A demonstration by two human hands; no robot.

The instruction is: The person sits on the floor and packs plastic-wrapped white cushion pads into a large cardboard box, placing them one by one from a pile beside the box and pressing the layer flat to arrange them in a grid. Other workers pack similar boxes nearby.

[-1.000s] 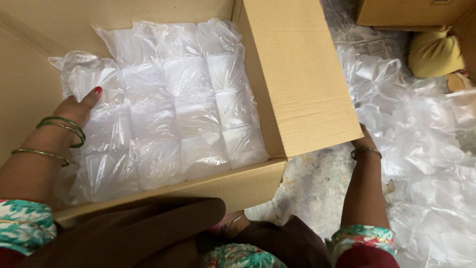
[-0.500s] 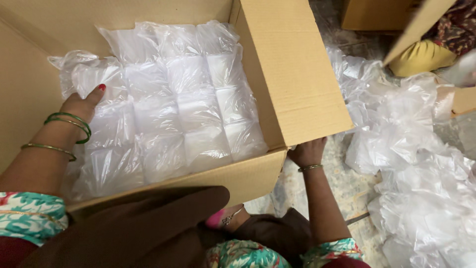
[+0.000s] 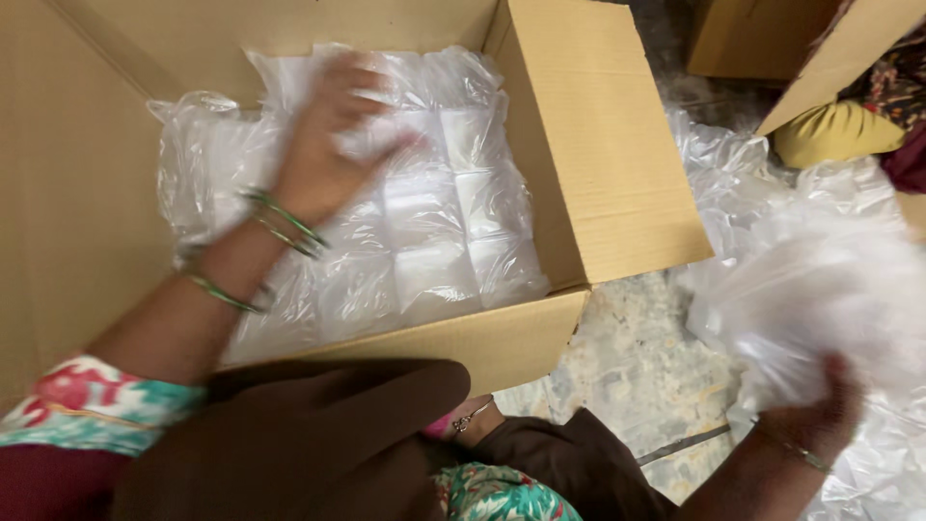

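Note:
An open cardboard box (image 3: 608, 183) holds a layer of clear plastic packets (image 3: 424, 241) packed side by side. My left hand (image 3: 333, 145), with green bangles on the wrist, is blurred and lies spread over the packets in the box, fingers apart. My right hand (image 3: 820, 415) is low at the right, outside the box, gripping a blurred bundle of clear plastic packets (image 3: 820, 299) lifted from the heap there.
A heap of loose clear plastic packets (image 3: 733, 164) covers the floor right of the box. A second cardboard box (image 3: 772, 39) stands at the top right, beside another person's yellow garment (image 3: 834, 130). Dark brown cloth (image 3: 309, 444) lies across my lap.
My left hand swept from the box's left side to its middle over the packets. My right hand left the box's front corner and grabbed a bundle of packets at the right.

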